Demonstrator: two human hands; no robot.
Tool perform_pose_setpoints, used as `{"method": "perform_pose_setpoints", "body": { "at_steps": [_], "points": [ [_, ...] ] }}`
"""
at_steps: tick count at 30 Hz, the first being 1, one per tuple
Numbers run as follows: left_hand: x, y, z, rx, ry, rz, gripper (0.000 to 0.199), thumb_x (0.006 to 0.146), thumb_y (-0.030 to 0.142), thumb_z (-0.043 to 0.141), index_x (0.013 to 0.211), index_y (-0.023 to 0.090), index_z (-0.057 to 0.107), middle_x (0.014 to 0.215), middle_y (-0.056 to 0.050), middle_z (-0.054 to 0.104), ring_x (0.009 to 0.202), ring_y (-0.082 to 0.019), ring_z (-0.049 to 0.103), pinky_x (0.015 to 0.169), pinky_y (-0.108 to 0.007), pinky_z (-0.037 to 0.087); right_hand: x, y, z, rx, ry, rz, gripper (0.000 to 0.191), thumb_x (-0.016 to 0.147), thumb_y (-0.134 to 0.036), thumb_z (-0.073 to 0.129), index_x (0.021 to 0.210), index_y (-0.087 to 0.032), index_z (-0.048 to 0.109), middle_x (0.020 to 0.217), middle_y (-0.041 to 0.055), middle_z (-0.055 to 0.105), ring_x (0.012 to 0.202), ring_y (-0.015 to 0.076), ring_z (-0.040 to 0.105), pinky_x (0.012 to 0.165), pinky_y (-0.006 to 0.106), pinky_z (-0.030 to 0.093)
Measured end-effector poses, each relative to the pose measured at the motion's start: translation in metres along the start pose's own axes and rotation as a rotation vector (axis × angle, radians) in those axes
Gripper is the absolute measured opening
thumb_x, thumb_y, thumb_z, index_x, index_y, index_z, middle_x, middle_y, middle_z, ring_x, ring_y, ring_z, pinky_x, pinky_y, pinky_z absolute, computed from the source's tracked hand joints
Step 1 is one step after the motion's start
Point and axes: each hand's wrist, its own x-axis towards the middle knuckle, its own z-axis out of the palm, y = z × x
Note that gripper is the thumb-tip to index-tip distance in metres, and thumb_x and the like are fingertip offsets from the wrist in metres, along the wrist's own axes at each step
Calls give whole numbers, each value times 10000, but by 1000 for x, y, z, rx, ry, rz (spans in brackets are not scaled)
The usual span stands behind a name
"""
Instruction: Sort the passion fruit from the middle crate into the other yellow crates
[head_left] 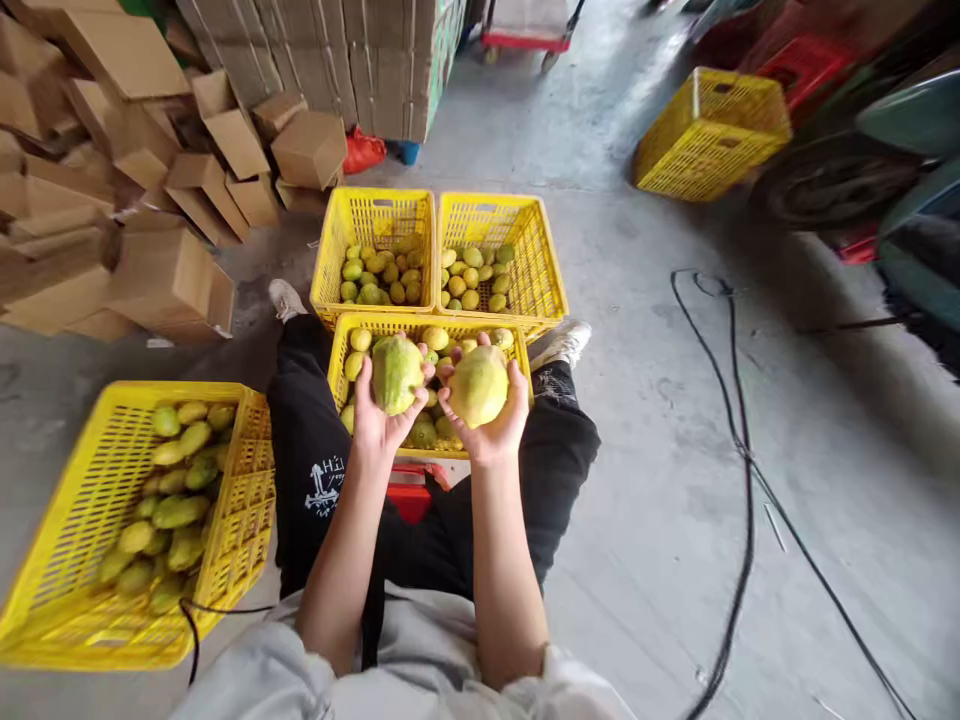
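My left hand is closed around a green-and-yellow papaya. In my right hand sits a rounder, paler yellow papaya, gripped with the fingers around its side. Both fruits are held up side by side, apart from each other, above the near yellow crate between my legs. More papayas lie in that crate, partly hidden by my hands. Directly beyond it stand a left back crate and a right back crate, each with several smaller yellow-green fruits inside.
To my left is a large yellow crate of green and yellow papayas. Cardboard boxes are heaped at the far left. A black cable runs over the floor at right, below a yellow crate and a vehicle wheel.
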Motion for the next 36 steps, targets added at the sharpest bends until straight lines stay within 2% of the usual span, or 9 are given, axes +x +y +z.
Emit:
{"method": "perform_pose_setpoints", "body": {
  "at_steps": [3,7,10,15,20,24,28,33,36],
  "points": [
    [-1,3,0,21,94,35,443,958,368,336,1271,167,575,1173,-136,644,981,-184,642,727,-249,552,-3,-2,4,-27,-40,-31,431,795,-407,534,1209,-309,600,1140,24,686,1060,214,647,985,489,501],
    [-1,5,0,-8,139,69,456,986,329,292,1347,164,516,1255,-146,616,1133,-215,611,818,-289,558,-5,-1,8,-51,-109,-87,479,771,-340,537,1244,-278,580,1259,52,642,1232,262,562,1029,575,449],
    [-1,6,1,-21,150,48,455,982,421,350,1346,208,521,1218,-121,627,1053,-183,638,734,-229,562,-3,2,9,14,-116,-104,458,814,-388,531,1250,-253,575,1258,49,643,1141,227,616,968,470,520],
    [0,3,2,27,200,-3,418,961,416,418,1303,218,555,1103,-95,643,856,-137,656,685,-212,560,0,5,5,252,-47,16,404,927,-486,365,1190,-292,602,1013,-8,693,784,101,652,783,263,577],
    [2,2,-2,-14,158,-33,499,962,470,340,1267,146,565,1171,-149,635,1033,-222,652,727,-272,584,2,4,-4,230,-7,36,374,890,-436,435,1194,-288,598,1125,29,659,961,134,621,728,243,565],
    [1,3,-2,-19,153,0,458,995,352,260,1279,140,551,1229,-154,616,1165,-240,609,817,-306,580,-1,3,0,173,3,-28,436,844,-364,448,1254,-301,582,1220,29,639,1108,178,597,863,341,555],
    [-1,4,3,-79,162,60,471,992,448,315,1286,162,546,1210,-147,617,1163,-229,608,810,-276,579,-4,1,12,181,24,-68,445,849,-353,424,1254,-265,583,1247,54,635,1234,215,547,993,446,499],
    [-3,7,5,-107,148,120,436,986,462,348,1264,204,562,1122,-113,623,1033,-164,649,770,-221,576,0,-2,9,292,8,-131,376,913,-424,436,1192,-225,589,1203,72,660,1249,176,547,981,372,519],
    [-1,7,2,-87,113,115,430,978,462,364,1246,198,573,1187,-126,609,1102,-189,631,796,-239,577,5,3,-6,300,120,-49,405,918,-484,423,1148,-198,596,1161,84,673,1173,186,603,895,336,566]
  ]
}}
